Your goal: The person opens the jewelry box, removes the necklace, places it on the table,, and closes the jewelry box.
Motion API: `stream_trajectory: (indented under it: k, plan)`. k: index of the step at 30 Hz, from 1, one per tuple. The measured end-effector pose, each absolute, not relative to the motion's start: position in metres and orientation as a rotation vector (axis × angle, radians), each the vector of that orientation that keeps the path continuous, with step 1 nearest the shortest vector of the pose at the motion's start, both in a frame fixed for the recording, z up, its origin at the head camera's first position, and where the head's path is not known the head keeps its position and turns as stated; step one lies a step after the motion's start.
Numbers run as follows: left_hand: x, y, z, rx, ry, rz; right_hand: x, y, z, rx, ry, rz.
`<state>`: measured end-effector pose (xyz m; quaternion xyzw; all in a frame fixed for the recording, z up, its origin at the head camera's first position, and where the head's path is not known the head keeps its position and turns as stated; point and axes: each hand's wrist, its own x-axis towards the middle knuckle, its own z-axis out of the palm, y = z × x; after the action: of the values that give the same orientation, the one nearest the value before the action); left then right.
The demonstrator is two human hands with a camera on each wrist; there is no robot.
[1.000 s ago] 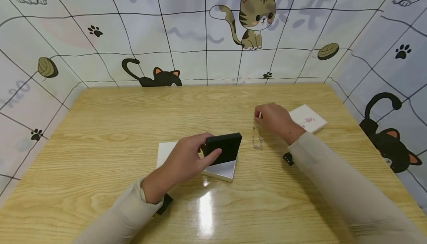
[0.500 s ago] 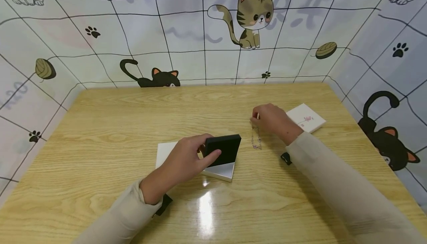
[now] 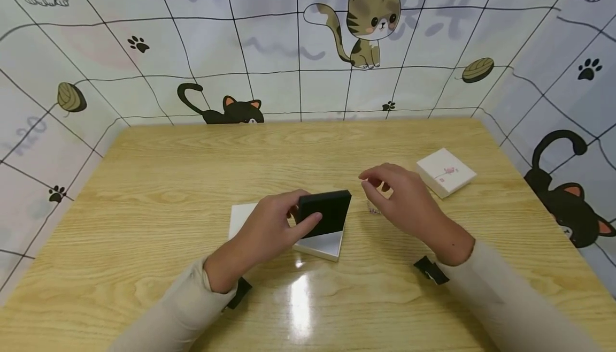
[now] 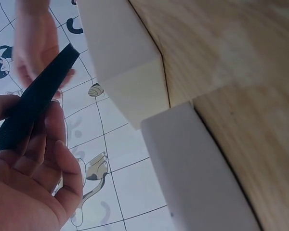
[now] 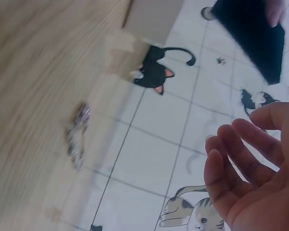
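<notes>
My left hand (image 3: 267,226) pinches a flat black square pad (image 3: 332,213) by its left edge, thumb on its face, and keeps it tilted above an open white box (image 3: 320,247). In the left wrist view the pad (image 4: 38,96) shows edge-on between thumb and fingers. My right hand (image 3: 409,202) hovers to the pad's right, fingers loosely bent and holding nothing. Below it a thin beaded bracelet (image 3: 373,209) with pinkish beads lies on the table, mostly hidden by the hand in the head view. The right wrist view shows the bracelet (image 5: 77,137) apart from the fingers.
A white box with a pink flower print (image 3: 446,173) sits at the right, beyond my right hand. Another white box piece (image 3: 239,218) is partly covered by my left hand. Cat-patterned cloth (image 3: 269,47) stands round the wooden table's (image 3: 192,165) back and sides.
My right hand has let go of the bracelet and drawn back toward me, its fingers spread apart. The flower-print box is now uncovered. My left hand keeps the pad in place.
</notes>
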<state>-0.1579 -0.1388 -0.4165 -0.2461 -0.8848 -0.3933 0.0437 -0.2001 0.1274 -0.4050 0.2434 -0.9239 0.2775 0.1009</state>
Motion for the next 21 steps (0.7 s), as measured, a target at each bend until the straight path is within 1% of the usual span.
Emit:
stream_trajectory:
  k: [7,15,21]
  plan:
    - [-0.158,-0.138,-0.418,-0.754,-2.712,-1.217,-0.175,0.123,-0.401,0.810,-2.615,1.118]
    - [-0.157,-0.138,-0.419,-0.750,-2.735,-1.238,-0.174,0.119,-0.405,0.798,-2.722,1.378]
    - [-0.158,-0.138,-0.419,-0.759,-2.748,-1.241,-0.174,0.116,-0.410,0.776,-2.754,1.491]
